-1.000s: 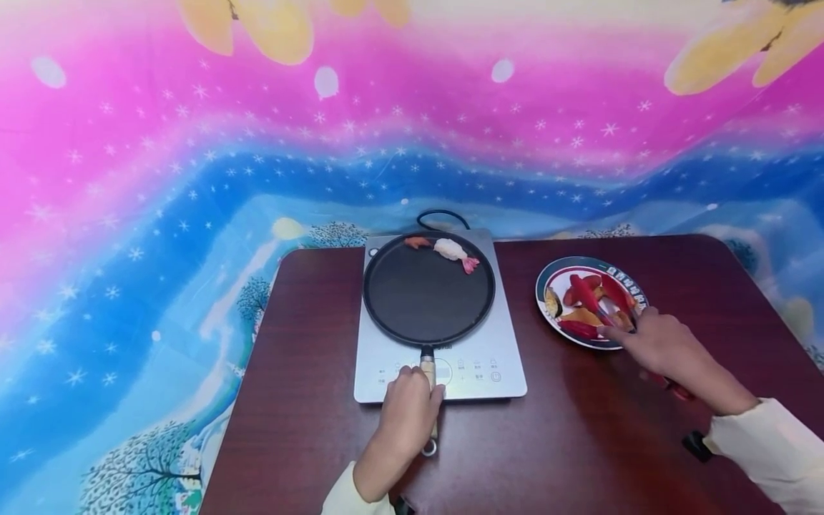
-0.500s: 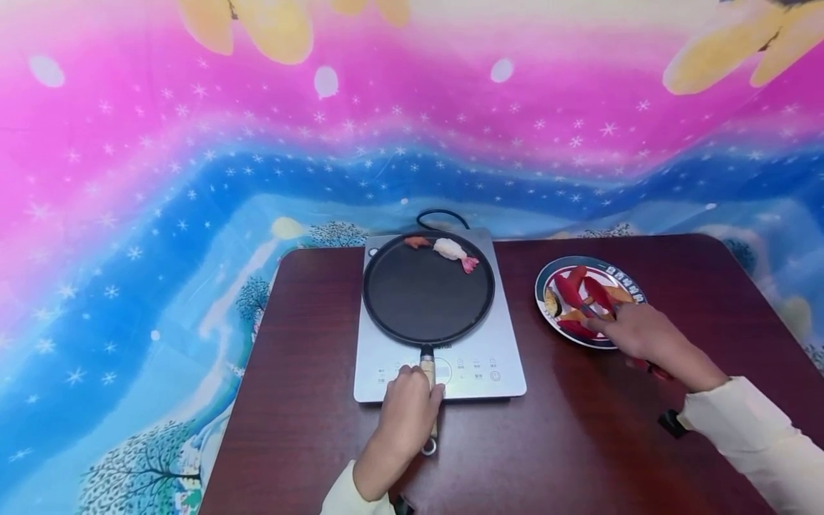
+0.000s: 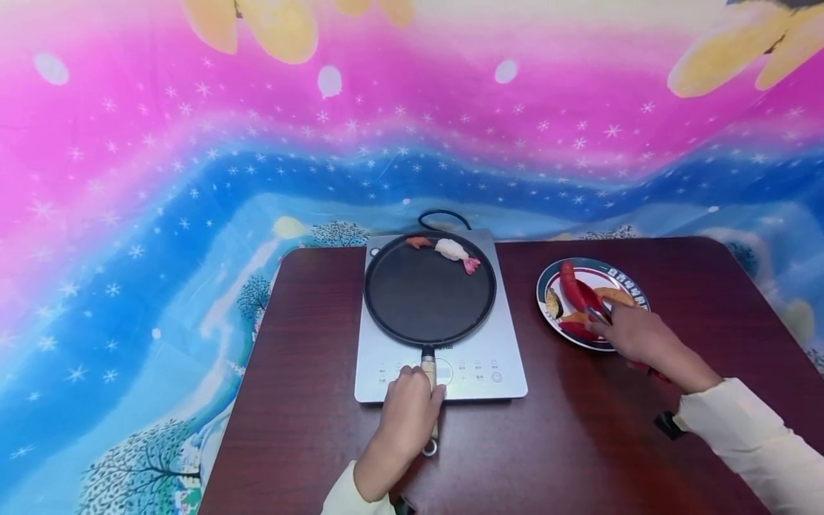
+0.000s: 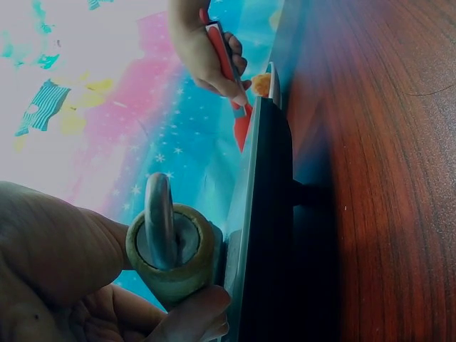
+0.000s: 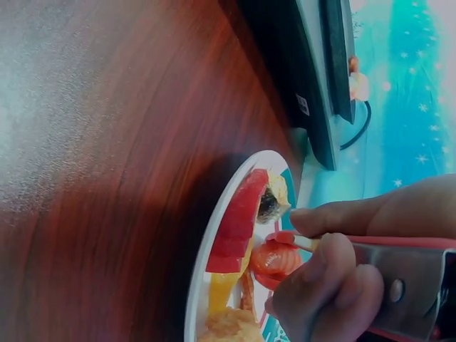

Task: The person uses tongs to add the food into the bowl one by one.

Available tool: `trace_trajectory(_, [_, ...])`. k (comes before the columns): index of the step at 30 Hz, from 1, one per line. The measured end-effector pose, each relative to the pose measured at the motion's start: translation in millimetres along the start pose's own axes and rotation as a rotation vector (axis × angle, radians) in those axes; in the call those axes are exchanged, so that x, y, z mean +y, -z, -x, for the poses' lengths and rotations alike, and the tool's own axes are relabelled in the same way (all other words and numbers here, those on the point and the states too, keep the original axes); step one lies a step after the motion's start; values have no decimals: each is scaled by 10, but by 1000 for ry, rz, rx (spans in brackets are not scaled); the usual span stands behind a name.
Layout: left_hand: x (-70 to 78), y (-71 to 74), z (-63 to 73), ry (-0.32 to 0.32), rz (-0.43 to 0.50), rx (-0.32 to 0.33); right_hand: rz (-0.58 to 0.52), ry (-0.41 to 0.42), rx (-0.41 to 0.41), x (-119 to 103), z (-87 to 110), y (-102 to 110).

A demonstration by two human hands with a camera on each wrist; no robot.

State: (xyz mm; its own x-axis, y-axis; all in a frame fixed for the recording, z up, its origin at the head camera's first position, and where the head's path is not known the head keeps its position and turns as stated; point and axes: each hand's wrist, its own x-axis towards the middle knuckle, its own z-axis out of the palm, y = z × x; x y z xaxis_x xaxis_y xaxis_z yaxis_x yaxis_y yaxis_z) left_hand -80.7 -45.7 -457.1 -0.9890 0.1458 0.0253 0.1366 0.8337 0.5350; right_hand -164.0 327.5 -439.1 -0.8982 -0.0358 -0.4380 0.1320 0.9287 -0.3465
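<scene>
My left hand [image 3: 410,404] grips the wooden handle [image 4: 178,246] of a flat black frying pan [image 3: 428,300]. The pan sits on a silver induction cooker [image 3: 386,383]. Toward the pan's far rim lie a shrimp sushi piece [image 3: 452,249] and a small orange-brown piece [image 3: 418,242]. My right hand [image 3: 644,335] holds metal tongs [image 5: 406,274] with red grips and red tips, over a plate [image 3: 547,274] of food pieces. The tips are down among the food, by a scored red sausage [image 5: 278,258]; whether they pinch it I cannot tell. My right fingers hide part of the plate.
The plate also bears red slices [image 5: 236,224], a dark-wrapped yellow piece [image 3: 553,303] and a golden-brown lump [image 5: 231,328]. A black cord [image 3: 444,212] loops behind the cooker. The dark wooden table [image 3: 309,322] ends at a printed cloth backdrop [image 3: 193,143].
My right hand has moved slightly left over the plate with the tongs, whose red tips were apart half a second ago and now look closer together. My left hand stays on the handle.
</scene>
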Motion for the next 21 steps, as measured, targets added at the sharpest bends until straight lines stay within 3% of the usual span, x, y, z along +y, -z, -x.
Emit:
trace_trajectory(12, [-3, -6, -2, -11, -6, 14, 70, -48, 77, 23, 69, 71])
trace_trajectory(21, [-12, -14, 0, -28, -8, 26, 177, -4, 156, 135, 82, 137])
